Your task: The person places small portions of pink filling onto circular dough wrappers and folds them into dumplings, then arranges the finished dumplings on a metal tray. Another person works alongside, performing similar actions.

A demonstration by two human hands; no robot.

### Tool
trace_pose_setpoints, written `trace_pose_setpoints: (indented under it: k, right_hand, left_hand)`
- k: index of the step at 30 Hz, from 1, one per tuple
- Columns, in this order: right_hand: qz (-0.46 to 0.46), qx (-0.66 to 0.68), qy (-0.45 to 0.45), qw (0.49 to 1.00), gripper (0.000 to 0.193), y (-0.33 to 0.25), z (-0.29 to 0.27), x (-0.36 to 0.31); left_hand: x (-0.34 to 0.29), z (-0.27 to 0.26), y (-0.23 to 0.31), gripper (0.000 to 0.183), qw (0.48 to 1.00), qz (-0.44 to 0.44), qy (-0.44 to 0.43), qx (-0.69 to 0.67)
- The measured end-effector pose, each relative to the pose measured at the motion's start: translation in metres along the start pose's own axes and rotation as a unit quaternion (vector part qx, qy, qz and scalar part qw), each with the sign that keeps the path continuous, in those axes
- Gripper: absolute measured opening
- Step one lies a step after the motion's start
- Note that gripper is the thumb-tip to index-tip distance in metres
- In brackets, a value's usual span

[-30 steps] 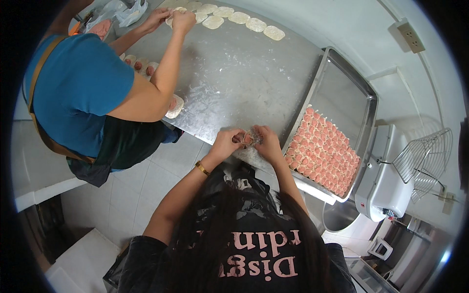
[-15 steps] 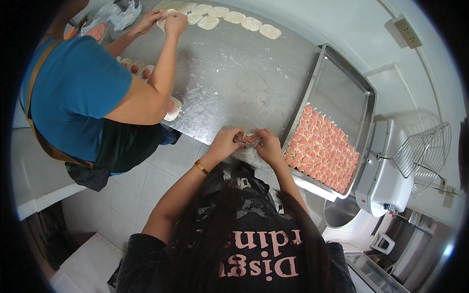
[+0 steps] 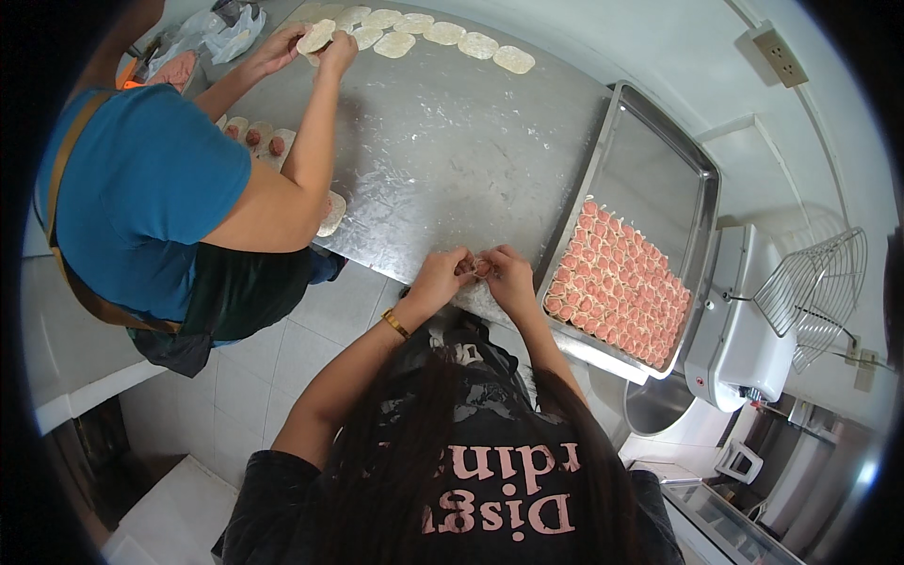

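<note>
Between my fingertips, over the table's near edge, I pinch a small dumpling with pink filling in a pale wrapper. My left hand grips its left side and my right hand its right side; fingers partly hide it. Right of my hands, a metal tray holds rows of open-topped dumplings packed together in its near part. A floured wrapper with filling lies at the table edge on the left, partly behind a co-worker's arm.
On the left, a co-worker in a blue shirt holds a round wrapper. More flat wrappers line the far edge of the steel table. Several filled wrappers lie by that person's arm. A white machine stands beyond the tray.
My right fingers have closed in over the dumpling, drawing nearer my left fingers. The co-worker's hands have shifted, and a wrapper now shows flat between them.
</note>
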State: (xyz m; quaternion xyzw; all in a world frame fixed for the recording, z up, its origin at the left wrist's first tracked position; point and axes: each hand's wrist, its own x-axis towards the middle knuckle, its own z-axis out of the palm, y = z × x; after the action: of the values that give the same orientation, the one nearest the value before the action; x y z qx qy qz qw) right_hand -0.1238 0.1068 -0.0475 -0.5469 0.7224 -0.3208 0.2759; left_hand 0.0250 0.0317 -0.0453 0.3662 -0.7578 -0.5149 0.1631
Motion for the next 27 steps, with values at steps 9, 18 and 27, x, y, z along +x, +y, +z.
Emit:
trace_pose_setpoints:
  k: [9,18,27]
  right_hand:
    - [-0.020,-0.040,0.027,0.999,0.031,-0.0004,-0.0017,-0.0007]
    - [-0.033,-0.036,0.059,0.997,0.031,-0.0016,0.0006,-0.0020]
    - [-0.048,-0.041,0.066,0.996,0.038,-0.0038,-0.0024,-0.0019]
  left_hand:
    - [-0.0006,-0.0013,-0.0038,0.021,0.999,0.034,0.022,0.028]
    - [-0.0013,-0.0015,-0.0044,0.021,0.997,0.050,0.045,0.022]
    - [-0.0022,-0.0003,-0.0024,0.022,1.000,0.000,0.001,-0.008]
